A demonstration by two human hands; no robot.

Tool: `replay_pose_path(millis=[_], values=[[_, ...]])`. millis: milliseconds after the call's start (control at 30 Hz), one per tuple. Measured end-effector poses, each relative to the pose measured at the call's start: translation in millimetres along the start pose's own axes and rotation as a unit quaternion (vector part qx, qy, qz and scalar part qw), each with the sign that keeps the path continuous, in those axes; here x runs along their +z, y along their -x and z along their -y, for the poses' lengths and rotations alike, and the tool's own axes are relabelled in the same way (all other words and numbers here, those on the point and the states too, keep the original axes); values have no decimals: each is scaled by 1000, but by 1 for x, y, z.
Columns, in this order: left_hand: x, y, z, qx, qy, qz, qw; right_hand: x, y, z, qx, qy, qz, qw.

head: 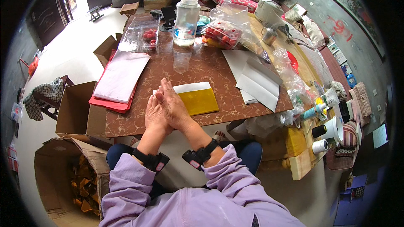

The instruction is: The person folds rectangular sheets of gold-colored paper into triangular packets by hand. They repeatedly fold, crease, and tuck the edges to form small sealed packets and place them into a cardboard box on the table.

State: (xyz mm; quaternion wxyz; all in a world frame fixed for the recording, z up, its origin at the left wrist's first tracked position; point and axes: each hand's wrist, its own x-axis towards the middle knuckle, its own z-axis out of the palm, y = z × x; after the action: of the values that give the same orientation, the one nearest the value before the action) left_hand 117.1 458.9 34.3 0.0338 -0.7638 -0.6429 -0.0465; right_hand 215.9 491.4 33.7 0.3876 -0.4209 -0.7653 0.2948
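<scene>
My left hand [155, 115] and my right hand [174, 105] lie with palms together over the left end of a folded sheet with a gold face and a white strip [199, 101]. Whether something is between the palms is hidden. A stack of white or pale pink paper [121, 75] rests on red paper [112, 106] at the table's left. Loose white folded sheets [260, 82] lie at the right. A black band with a small device is on each wrist.
Behind stand a clear plastic bottle [186, 22], clamshell boxes of red fruit [222, 34] and a phone stand [168, 17]. Thread spools [319, 146] and a white cup [333, 129] are on the wooden bench at right. A carton holding gold folded pieces [85, 192] stands at lower left.
</scene>
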Motion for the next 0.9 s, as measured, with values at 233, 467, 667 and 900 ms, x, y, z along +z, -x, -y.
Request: replay_pose_path(millis=[233, 467, 667, 900], values=[[4, 0, -4, -35, 48, -35, 998, -44, 7, -31, 5, 251, 24, 968], [4, 1, -4, -35, 54, -54, 996, -92, 21, -57, 76, 390, 32, 917], [6, 0, -5, -36, 64, -58, 996, -142, 33, -77, 168, 430, 12, 887], [-3, 2, -3, -16, 18, -4, 1000, -53, 30, -14, -61, 199, 83, 975]])
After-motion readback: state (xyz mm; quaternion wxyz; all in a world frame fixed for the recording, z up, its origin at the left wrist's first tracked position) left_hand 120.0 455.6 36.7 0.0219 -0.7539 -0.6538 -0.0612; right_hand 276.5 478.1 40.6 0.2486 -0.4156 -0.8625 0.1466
